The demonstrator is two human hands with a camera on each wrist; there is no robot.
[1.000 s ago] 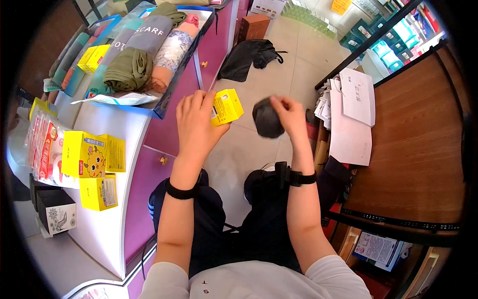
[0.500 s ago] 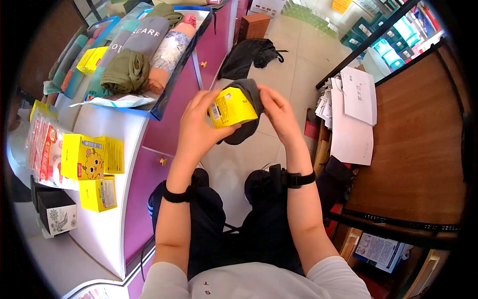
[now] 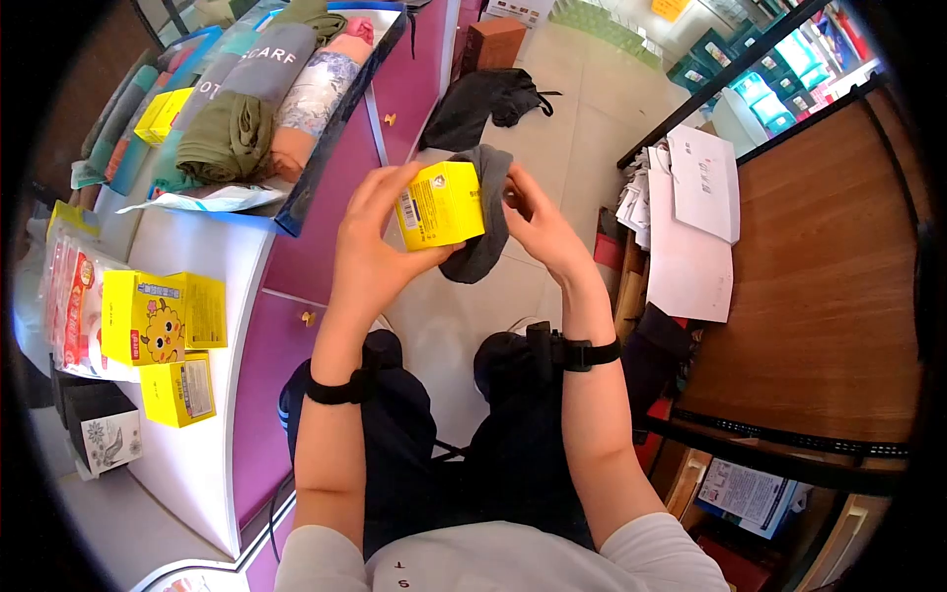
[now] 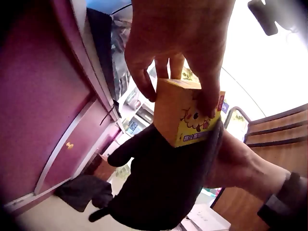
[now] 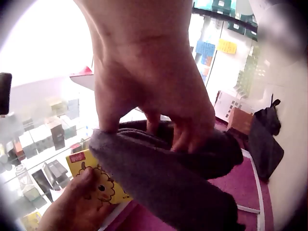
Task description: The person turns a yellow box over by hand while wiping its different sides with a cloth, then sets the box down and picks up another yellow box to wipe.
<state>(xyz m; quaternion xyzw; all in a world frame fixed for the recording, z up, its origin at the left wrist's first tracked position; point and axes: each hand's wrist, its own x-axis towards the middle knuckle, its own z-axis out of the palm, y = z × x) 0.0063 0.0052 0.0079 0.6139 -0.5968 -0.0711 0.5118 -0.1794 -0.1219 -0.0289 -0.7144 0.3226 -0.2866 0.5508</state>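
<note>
My left hand (image 3: 373,222) grips a small yellow box (image 3: 439,205) between thumb and fingers; a cartoon sheep shows on its side in the left wrist view. In my right hand (image 3: 541,222) is a soft dark grey fabric piece (image 3: 485,247) with an open, thick rim, mitt-shaped in the left wrist view (image 4: 159,180). The right wrist view shows several fingers reaching inside that rim, with the thumb at its edge. The box overlaps the fabric's edge, close against it.
On the white counter (image 3: 242,326) at left stand more yellow boxes (image 3: 148,321), plastic packets (image 3: 79,306) and a black box (image 3: 104,424). Behind them a tray holds rolled scarves (image 3: 227,133). A black bag (image 3: 483,104) lies on the floor; papers (image 3: 700,217) rest by the wooden panel at right.
The right hand has brought the grey fabric left to the box, and its fingers now reach into the rim. The box has turned in the left hand and shifted slightly left lately.
</note>
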